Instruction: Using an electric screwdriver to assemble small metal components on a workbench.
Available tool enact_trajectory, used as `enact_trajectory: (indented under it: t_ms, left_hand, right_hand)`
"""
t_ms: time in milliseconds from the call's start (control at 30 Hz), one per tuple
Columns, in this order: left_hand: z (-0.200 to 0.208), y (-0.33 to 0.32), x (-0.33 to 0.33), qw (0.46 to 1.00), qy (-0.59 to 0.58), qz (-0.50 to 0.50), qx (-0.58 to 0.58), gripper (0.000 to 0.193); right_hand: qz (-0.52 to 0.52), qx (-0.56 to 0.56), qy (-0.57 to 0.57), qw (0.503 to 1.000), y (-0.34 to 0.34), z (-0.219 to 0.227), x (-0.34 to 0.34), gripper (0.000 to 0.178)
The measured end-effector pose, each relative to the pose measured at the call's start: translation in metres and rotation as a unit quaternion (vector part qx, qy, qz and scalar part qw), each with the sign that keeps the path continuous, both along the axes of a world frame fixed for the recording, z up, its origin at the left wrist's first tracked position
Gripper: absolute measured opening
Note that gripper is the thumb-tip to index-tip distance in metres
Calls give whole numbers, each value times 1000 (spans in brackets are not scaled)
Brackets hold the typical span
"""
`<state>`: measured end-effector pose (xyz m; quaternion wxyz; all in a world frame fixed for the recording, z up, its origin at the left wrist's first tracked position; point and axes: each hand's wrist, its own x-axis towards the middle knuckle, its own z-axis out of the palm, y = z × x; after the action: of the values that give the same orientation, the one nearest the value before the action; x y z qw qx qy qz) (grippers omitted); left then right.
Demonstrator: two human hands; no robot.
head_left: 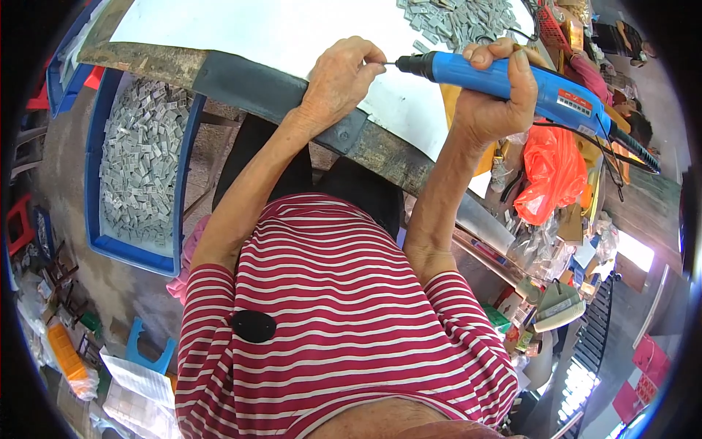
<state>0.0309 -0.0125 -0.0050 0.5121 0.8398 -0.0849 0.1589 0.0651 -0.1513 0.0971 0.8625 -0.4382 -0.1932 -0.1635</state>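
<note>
My right hand (501, 91) is wrapped round a blue electric screwdriver (475, 75), held level above the table. Its black nose and thin bit point left. At the tip of the bit, my left hand (342, 82) pinches with thumb and forefinger; whatever is between them is too small to make out. Beneath both hands lies a white sheet (241, 36) on the table. At the far side of the sheet is a pile of small grey metal parts (468, 20).
Left of the table stands a blue tray (93, 175) full of similar grey parts. A dark plate (248, 84) covers part of the worn wooden table edge (387, 155). An orange-red plastic bag (548, 175) and clutter lie at right, with a black cord (621, 157) hanging from the screwdriver.
</note>
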Motion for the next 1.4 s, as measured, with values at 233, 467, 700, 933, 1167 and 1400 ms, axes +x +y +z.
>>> enact_trajectory:
  t_ms: [233, 467, 700, 933, 1167, 1400]
  left_hand:
    - [0, -1, -1, 999, -36, -2, 7, 11]
    - [1, -1, -3, 999, -42, 7, 0, 11]
    - [1, -2, -3, 999, -36, 13, -11, 13]
    - [1, -2, -3, 998, -50, 28, -12, 17]
    - [1, -1, -3, 999, -32, 21, -21, 15]
    - [1, -1, -3, 999, -37, 22, -25, 15]
  right_hand:
    - [24, -146, -50, 988, -5, 5, 3, 17]
    - [52, -99, -37, 993, -2, 6, 5, 19]
    - [10, -130, -32, 991, 5, 11, 2, 20]
    - [23, -93, -1, 995, 0, 8, 6, 19]
    - [14, -98, -12, 995, 4, 12, 2, 17]
    - [10, -102, -17, 995, 3, 11, 4, 15]
